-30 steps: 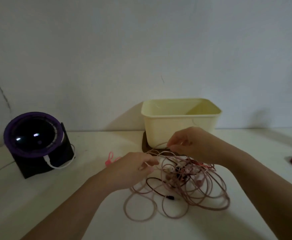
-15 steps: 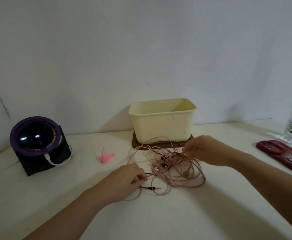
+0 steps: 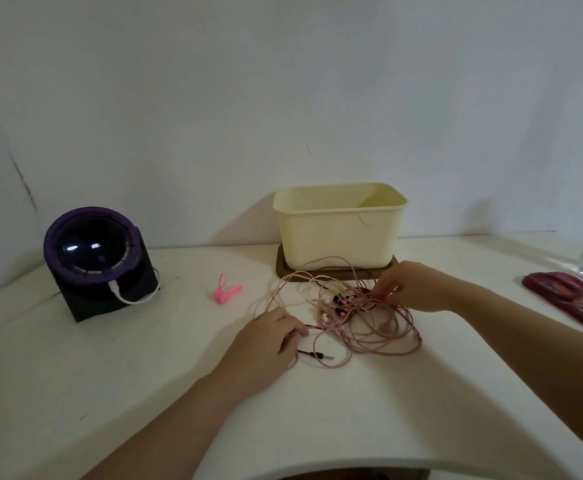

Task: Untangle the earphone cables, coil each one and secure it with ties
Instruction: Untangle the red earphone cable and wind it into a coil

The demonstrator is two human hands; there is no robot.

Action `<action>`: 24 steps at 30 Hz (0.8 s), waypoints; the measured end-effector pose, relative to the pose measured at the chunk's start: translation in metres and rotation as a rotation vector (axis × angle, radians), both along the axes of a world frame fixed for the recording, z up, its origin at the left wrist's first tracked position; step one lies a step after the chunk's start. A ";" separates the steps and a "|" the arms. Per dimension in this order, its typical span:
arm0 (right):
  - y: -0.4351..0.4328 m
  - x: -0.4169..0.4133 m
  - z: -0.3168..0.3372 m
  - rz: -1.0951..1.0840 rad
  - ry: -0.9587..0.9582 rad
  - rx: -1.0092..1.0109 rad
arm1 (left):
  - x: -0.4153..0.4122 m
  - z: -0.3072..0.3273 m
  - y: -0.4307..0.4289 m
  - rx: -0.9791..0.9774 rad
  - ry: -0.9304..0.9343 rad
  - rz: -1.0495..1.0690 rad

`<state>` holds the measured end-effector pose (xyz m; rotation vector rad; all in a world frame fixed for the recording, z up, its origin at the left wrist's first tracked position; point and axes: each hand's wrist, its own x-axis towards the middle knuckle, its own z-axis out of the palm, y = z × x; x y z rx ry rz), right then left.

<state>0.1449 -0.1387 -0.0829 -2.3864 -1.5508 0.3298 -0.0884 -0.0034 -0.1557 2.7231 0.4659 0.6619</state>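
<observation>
since a second ago both hands have come down and drawn apart, and the earphone cables [image 3: 362,323], then bunched up between them, now lie spread out on the desk [image 3: 144,393]

progress, as i judge it, is at the very start. left of centre a pink tie [image 3: 226,293] lies on its own, unused, well apart from the wires. at centre the cables are one loose heap of pinkish loops crossing each other, with a knot of earbuds and dark bits in the middle, just in front of the cream tub [image 3: 338,230]. one jack plug [image 3: 321,356] on a dark lead pokes free at the lower edge of the heap. no cable is separated, coiled or tied yet, so nearly everything is left

left hand [image 3: 265,344]: lower centre, knuckles up, resting on the desk at the left edge of the heap, fingers curled in on strands there; the dark lead runs out from under it

right hand [image 3: 411,285]: right of centre, reaching in from the right with the wrist raised, fingertips bunched and pointing down into the knot, seemingly pinching a strand, though the exact one is too small to tell
</observation>
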 end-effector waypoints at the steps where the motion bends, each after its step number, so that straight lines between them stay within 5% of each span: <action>1: 0.001 0.001 -0.001 0.007 0.008 -0.011 | 0.000 0.000 0.000 -0.007 -0.005 0.001; 12: 0.008 -0.002 0.009 -0.077 -0.103 0.324 | -0.002 0.000 -0.002 -0.034 -0.017 0.018; 17: 0.018 -0.003 0.051 -0.049 -0.332 0.153 | -0.004 0.006 0.000 -0.251 -0.006 -0.007; 24: 0.020 -0.007 0.129 0.053 -0.381 0.328 | 0.016 0.070 0.000 -0.466 -0.256 0.034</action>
